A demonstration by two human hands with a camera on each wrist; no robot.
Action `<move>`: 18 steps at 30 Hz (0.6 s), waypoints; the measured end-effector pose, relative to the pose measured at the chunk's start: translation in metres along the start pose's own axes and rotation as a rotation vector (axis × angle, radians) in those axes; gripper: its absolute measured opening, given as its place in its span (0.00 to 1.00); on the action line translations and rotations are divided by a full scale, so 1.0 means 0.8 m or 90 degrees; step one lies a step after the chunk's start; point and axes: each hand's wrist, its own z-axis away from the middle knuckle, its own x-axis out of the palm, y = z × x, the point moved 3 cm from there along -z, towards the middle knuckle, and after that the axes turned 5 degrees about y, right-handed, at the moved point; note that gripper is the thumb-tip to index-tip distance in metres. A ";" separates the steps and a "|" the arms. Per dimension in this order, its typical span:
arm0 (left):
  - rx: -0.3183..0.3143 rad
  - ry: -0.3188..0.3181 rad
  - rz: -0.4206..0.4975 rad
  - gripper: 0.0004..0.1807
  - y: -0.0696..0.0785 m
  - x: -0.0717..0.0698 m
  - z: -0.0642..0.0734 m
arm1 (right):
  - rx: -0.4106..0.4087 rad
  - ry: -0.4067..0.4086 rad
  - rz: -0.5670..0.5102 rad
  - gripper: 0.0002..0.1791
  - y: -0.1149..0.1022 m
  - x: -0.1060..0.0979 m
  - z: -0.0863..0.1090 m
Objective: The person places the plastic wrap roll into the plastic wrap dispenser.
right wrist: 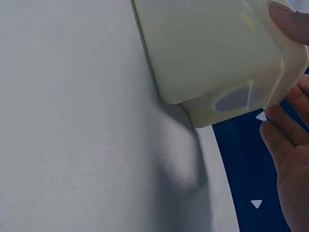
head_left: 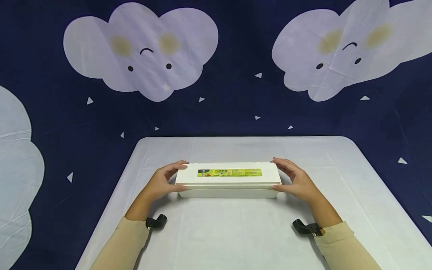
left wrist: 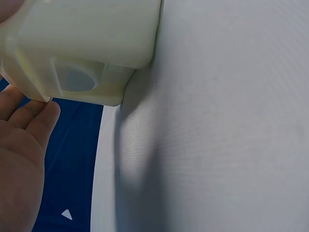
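Note:
A long white cling film dispenser (head_left: 227, 192) rests on the white table, its long side facing me. A yellow-green label (head_left: 229, 172) runs along the middle of its lid. My left hand (head_left: 164, 180) holds the left end, thumb on the front edge and fingers at the back. At the opposite end my right hand (head_left: 297, 182) grips the box in the same way. In the left wrist view the end wall (left wrist: 77, 38) shows a rounded opening, and the right wrist view has a similar end (right wrist: 217, 53). Whatever lies inside the box is hidden.
A white cloth covers the table (head_left: 222, 236), which has rounded far corners. Behind it hangs a dark blue curtain (head_left: 236, 116) with large clouds and small white triangles. A black wrist camera mount sits on each wrist, below the beige sleeves (head_left: 121, 240).

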 end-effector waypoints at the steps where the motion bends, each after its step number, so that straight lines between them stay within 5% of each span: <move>1: 0.000 0.001 0.000 0.37 0.000 0.000 0.001 | 0.000 0.000 0.000 0.54 0.000 0.000 0.000; 18: 0.005 0.008 -0.007 0.38 0.006 0.002 0.005 | 0.004 -0.004 0.009 0.54 -0.002 0.000 0.009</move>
